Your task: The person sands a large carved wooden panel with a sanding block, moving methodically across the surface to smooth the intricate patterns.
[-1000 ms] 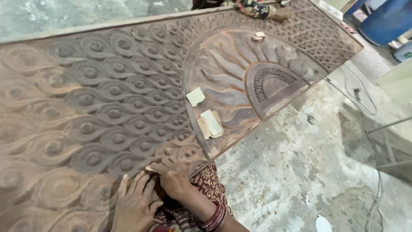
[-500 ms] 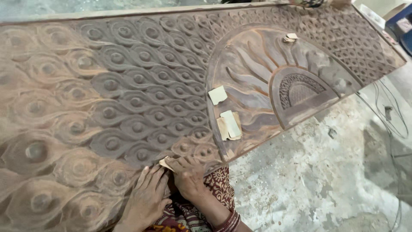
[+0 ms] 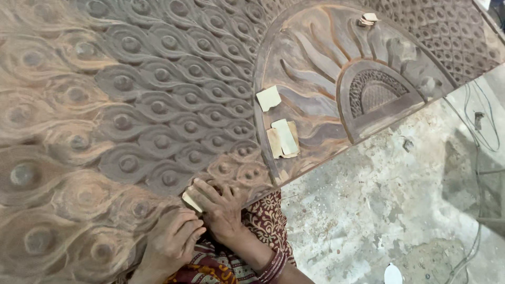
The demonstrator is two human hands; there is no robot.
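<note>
Loose sandpaper pieces (image 3: 284, 138), floor cables (image 3: 476, 123)
</note>
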